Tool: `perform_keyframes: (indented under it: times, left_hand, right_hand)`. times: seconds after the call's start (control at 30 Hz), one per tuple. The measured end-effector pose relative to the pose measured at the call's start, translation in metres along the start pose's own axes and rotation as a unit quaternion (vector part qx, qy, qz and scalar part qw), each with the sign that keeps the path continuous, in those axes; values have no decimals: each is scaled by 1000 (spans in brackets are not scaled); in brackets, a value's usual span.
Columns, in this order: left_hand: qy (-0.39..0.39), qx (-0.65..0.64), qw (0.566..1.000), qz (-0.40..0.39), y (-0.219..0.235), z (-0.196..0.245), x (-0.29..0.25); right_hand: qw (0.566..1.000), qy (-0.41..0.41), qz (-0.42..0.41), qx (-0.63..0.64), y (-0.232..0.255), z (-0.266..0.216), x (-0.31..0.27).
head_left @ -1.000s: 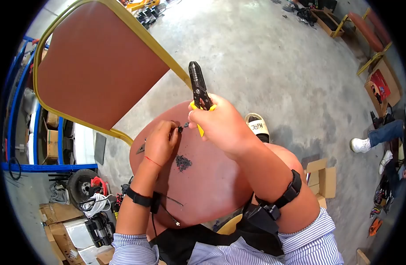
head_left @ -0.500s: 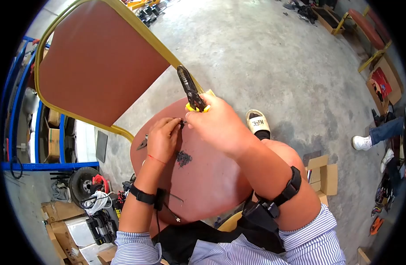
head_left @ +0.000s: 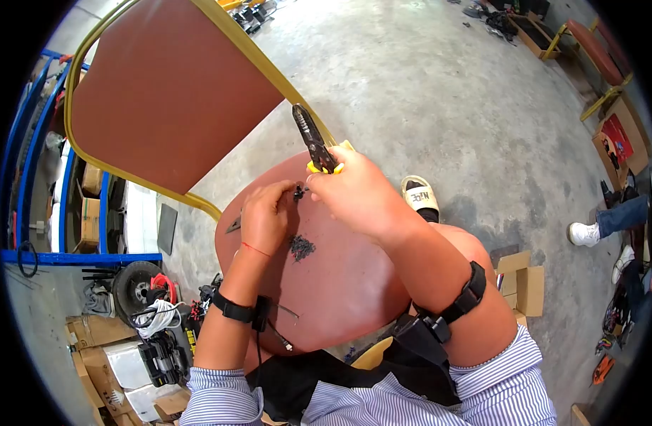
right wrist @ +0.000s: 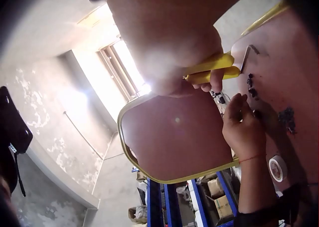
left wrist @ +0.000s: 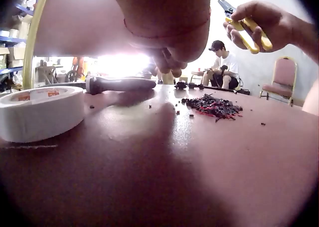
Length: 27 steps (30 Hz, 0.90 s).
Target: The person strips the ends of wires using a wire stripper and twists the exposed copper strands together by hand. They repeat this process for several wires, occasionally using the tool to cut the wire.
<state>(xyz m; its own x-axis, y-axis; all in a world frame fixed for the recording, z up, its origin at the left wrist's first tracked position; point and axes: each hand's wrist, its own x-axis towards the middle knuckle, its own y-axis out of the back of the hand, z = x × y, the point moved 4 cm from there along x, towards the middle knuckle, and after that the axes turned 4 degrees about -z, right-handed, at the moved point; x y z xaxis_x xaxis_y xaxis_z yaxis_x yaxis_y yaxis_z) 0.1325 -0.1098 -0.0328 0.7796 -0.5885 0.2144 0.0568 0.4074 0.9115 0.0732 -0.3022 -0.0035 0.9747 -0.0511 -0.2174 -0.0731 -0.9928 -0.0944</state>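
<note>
My right hand (head_left: pixel 354 192) grips yellow-handled wire strippers (head_left: pixel 313 140), their dark jaws pointing up and away over the seat's far edge. The yellow handles (right wrist: pixel 214 70) show in the right wrist view. My left hand (head_left: pixel 264 216) hovers low over the left side of the brown chair seat (head_left: pixel 340 291), fingers loosely bent. Its fingertips are right beside small black parts (head_left: pixel 299 192); no object shows between them. The left wrist view has those black parts (left wrist: pixel 188 86) on the seat below the fingers. Nearer me lies a pile of black and red clippings (left wrist: pixel 214 106).
Pliers (head_left: pixel 234 225) lie left of my left hand, near a white tape roll (left wrist: pixel 42 114). A thin L-shaped dark rod (right wrist: pixel 245 57) lies on the seat. The chair's backrest (head_left: pixel 170 99) rises at the far left. Another person (left wrist: pixel 224 70) sits in the background.
The strippers first swung left and toward the left hand, then shifted slightly right. My left fingertips have drawn back a little from the small black parts, which now show more.
</note>
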Motion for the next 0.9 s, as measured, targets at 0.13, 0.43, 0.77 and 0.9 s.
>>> perform_keyframes:
  times: [0.13, 0.43, 0.77, 0.9]
  left_hand:
    - [42, -57, 997, 31, 15, -3, -3]
    - [249, -273, 920, 127, 90, -20, -82]
    - [212, -97, 972, -9, 89, -39, -152]
    - [282, -136, 949, -36, 92, -49, -166]
  right_hand:
    - [1000, 8, -2, -2, -2, 7, 4]
    - [952, -103, -129, 258, -8, -3, -6]
    - [943, -132, -161, 259, -33, -9, -28]
    - [957, -142, -167, 188, -39, -7, -33]
